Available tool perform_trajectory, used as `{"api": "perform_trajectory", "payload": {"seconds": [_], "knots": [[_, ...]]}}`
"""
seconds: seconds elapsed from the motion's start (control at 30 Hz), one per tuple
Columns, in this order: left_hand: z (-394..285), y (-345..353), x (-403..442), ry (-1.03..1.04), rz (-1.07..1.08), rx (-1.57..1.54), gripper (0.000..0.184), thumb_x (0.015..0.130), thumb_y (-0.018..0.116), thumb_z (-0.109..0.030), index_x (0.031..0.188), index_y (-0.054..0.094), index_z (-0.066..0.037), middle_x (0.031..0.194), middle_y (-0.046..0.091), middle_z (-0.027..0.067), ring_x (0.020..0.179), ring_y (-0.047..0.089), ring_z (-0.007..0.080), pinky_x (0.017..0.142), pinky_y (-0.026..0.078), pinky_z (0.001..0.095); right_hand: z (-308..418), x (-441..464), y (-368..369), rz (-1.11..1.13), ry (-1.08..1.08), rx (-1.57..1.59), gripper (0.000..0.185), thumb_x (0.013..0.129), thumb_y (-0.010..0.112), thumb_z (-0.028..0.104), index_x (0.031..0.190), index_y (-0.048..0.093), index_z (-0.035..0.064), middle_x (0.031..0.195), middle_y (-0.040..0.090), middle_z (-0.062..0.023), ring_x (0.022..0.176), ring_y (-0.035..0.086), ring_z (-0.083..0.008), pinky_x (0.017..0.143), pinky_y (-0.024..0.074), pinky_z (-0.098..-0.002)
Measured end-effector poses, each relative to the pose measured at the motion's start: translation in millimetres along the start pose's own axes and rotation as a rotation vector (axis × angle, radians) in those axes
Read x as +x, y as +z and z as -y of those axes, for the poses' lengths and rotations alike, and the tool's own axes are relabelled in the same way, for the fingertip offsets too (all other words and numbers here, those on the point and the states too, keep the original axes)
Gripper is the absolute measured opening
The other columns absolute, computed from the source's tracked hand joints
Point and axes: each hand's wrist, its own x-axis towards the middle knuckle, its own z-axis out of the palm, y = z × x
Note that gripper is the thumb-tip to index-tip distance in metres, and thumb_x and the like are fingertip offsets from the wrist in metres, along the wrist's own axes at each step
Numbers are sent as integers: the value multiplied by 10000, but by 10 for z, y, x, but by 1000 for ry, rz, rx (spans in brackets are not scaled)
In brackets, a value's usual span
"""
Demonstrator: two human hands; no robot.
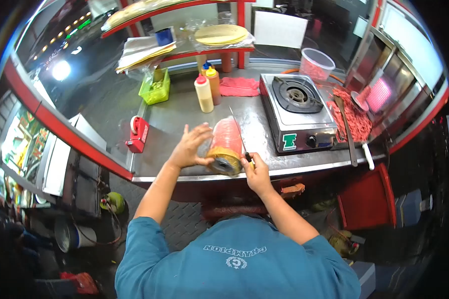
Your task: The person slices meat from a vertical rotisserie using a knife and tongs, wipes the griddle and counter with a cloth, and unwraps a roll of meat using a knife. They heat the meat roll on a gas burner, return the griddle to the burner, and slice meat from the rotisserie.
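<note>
My left hand [190, 146], fingers spread, is at the left side of a roll wrapped in clear plastic [225, 141], with a yellow-brown band at its near end. The roll lies on the metal counter [169, 127], and pink shows through the wrap. My right hand [257, 172] is closed round the handle of a knife [238, 125]. Its thin blade points up and away along the right side of the roll. Whether the blade touches the roll cannot be told.
Behind the roll stand squeeze bottles [203, 93] and a pink cloth [239, 86]. A gas stove [298, 112] is on the right, beside shredded meat [354, 119]. A red tape dispenser [137, 134] and a green basket [154, 89] stand left.
</note>
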Motion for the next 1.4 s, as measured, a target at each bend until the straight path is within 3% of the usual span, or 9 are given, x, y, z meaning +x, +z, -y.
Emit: {"api": "perform_trajectory", "payload": {"seconds": [0.17,0.3,0.43,0.5,0.67,0.87,1.0,1.23,1.4], "knots": [[-301,443,-476,-414,-475,-69,432,890,755,-200,1239,578,-16,1116,623,163,1007,620,302,921,500,391,54,-180,136,181,155,88,182,1043,618,184,1084,628,6,854,684,-64,790,611,-117,739,504,-309],[-575,876,-601,-631,-565,-575,281,1043,621,-260,1169,583,-12,903,594,63,834,574,171,782,488,334,94,-309,4,217,277,319,194,1055,589,173,1134,617,-2,796,638,-38,788,620,-99,757,493,-268],[-522,767,-568,-848,-495,-990,254,1084,563,-277,1103,605,-27,811,544,3,795,523,108,740,466,310,64,-553,-176,325,303,124,237,1033,622,160,1190,610,-17,780,639,-60,790,652,-94,713,520,-289],[-479,724,-585,-787,-550,-842,269,1074,578,-277,1034,634,-17,810,579,32,795,558,141,745,476,316,166,-689,-241,390,365,74,275,1019,643,155,1225,607,-22,766,630,-62,767,656,-95,678,529,-308],[-749,465,-562,-636,-560,-432,271,1040,610,-241,982,650,22,945,642,169,857,632,284,777,510,380,252,-853,-244,303,-21,-397,298,959,685,137,1203,620,-21,921,687,-236,838,676,-454,731,552,-489],[-1091,634,-641,-532,-502,-398,240,1030,605,-194,939,639,25,905,633,176,820,622,332,762,498,408,252,-753,46,243,-33,-460,265,983,627,127,1202,623,-21,1019,675,-256,898,657,-473,758,535,-536],[-1019,647,-571,-578,-585,-430,315,1075,543,-249,937,627,21,875,620,143,808,607,262,745,483,372,411,-416,301,211,-50,-456,271,993,618,151,1203,624,-20,1070,682,-260,942,662,-474,796,541,-538],[-1013,658,-584,-563,-523,-407,298,1078,528,-232,921,590,14,835,588,162,764,587,276,727,474,390,59,-864,139,162,-11,-330,225,969,649,125,1138,648,-23,1042,687,-274,955,659,-471,791,536,-533],[-1024,620,-581,-602,-557,-470,337,1092,493,-237,862,554,2,783,565,134,713,551,244,703,468,372,545,-146,302,78,-14,-178,178,1000,593,113,1042,646,-51,930,661,-291,917,623,-503,787,502,-519]]}}
